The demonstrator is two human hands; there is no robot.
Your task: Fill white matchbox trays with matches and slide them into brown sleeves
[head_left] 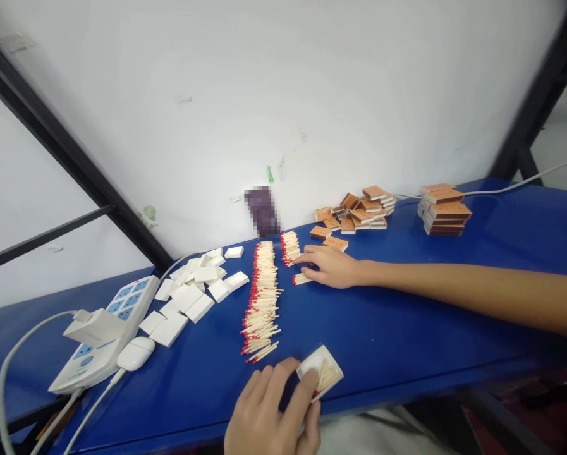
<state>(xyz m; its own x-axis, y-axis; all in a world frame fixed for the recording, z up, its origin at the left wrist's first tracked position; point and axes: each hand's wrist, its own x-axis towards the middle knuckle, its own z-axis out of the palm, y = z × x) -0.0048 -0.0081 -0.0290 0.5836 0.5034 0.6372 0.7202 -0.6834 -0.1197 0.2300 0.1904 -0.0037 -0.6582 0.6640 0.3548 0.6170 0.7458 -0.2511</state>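
Observation:
My left hand (274,411) is closed on a white matchbox tray (334,362) at the table's front edge. Several matches lie in the tray, partly covered by my fingers. My right hand (331,266) reaches across the table with index finger and thumb stretched apart. Its index fingertip touches the near end of a short row of matches (290,245) with red heads. Beside the thumb lies a small group of matches (301,279), partly under the hand. A long row of matches (263,287) runs between my two hands, heads to the left.
Several empty-looking white trays (200,308) lie at the left. Orange matchbox sleeves or boxes (366,215) are heaped at the back right, near a stack of matchboxes (447,212). A power strip (141,300), a white case (136,352) and cables occupy the left edge. A white wall stands behind.

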